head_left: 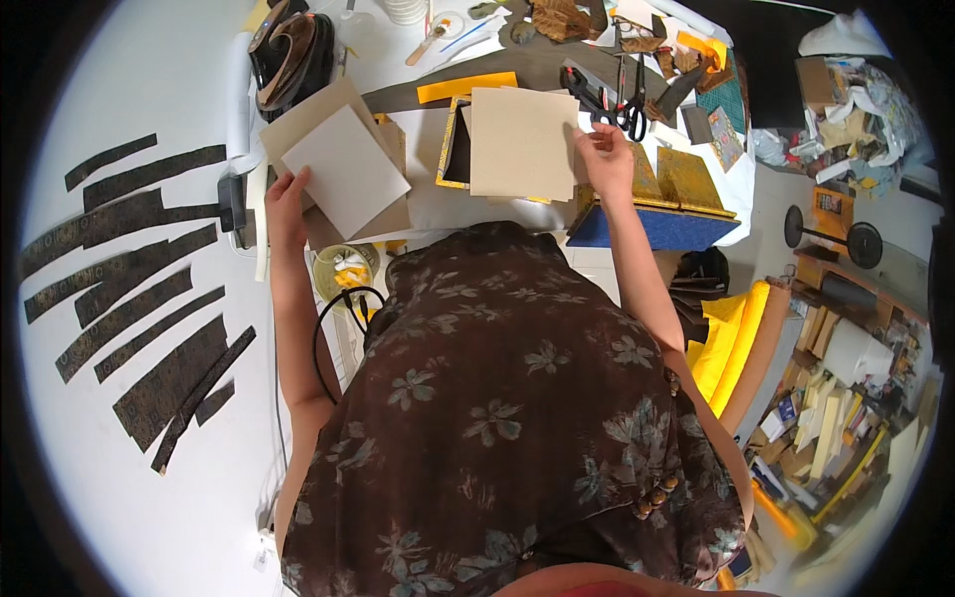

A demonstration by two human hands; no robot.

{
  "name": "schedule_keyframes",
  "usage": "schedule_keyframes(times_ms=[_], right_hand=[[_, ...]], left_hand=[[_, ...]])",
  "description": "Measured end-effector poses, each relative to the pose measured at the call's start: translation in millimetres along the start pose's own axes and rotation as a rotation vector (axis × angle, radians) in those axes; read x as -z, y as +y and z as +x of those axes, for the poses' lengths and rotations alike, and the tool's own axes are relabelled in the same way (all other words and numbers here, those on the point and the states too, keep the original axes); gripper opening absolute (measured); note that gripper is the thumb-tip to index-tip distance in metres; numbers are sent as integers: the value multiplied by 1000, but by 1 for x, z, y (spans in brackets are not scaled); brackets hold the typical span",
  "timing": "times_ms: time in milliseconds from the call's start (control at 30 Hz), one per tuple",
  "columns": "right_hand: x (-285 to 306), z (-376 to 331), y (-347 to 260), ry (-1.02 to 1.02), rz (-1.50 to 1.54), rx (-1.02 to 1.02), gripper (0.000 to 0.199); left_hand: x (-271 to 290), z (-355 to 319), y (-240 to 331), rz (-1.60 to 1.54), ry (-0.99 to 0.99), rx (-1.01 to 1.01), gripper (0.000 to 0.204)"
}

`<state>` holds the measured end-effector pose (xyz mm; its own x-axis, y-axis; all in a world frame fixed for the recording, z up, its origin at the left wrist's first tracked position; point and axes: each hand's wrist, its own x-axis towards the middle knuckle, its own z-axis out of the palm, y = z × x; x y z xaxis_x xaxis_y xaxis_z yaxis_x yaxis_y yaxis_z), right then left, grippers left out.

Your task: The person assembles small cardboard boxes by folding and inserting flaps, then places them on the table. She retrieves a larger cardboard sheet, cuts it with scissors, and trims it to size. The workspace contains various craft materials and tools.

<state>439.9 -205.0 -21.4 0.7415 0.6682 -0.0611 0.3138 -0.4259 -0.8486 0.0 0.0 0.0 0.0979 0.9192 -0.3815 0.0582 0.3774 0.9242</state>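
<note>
Head view, looking down over a brown floral dress (507, 398) onto a white table (159, 90).

Left hand (285, 204): closed on the lower left corner of a white card (346, 169), fingers pinching its edge. Card tilted, lying on a tan board (316, 111) that shows along its upper left side. Small bowl (343, 271) with yellow scraps just below the card, near the left forearm. Black cable (333, 328) looped beside the bowl.

Right hand (604, 159): fingers narrow, pinched at the right edge of a beige sheet (522, 144). Sheet flat, at table centre, straight ahead of the body, covering most of a dark panel with yellow border (456, 149) that shows at its left side. Card and sheet apart, card to the left.

Surroundings: orange strip (466, 87) just above the sheet. Black scissors (629, 104) just above the right hand. Gold-patterned covers (686, 179) to the right of that hand, resting on a blue block (652, 227). Iron (288, 55) upright at the table's far left corner, above the tan board. Rows of dark patterned strips (139, 279) laid out on the left of the table, well apart from both hands. Yellow roll (731, 338) and stacked boards (826, 418) on the floor to the right, blurred toward the rim.
</note>
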Motion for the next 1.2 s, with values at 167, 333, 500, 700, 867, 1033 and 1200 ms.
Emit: schedule_keyframes(times_ms=[167, 333, 500, 700, 867, 1033, 1200], right_hand=[[-5, -24, 7, -96, 173, -88, 41], [0, -21, 7, -97, 210, -117, 27], [8, -22, 8, -130, 413, -205, 18], [23, -20, 7, 78, 543, -267, 20], [28, -27, -20, -6, 670, -270, 16], [-1, -46, -38, -89, 263, -116, 23], [1, -7, -16, 252, -272, 37, 51]], left_hand=[[-2, -2, 2, 163, 83, 16, 25], [-4, -3, 0, 201, 92, -144, 25], [-3, -12, 13, 116, 199, -287, 22], [-11, -33, 50, -166, 5, -133, 15], [-14, -34, 59, -286, -164, -34, 13], [-53, -43, 64, -270, -149, 10, 15], [-80, -49, 53, -113, -280, 62, 20]])
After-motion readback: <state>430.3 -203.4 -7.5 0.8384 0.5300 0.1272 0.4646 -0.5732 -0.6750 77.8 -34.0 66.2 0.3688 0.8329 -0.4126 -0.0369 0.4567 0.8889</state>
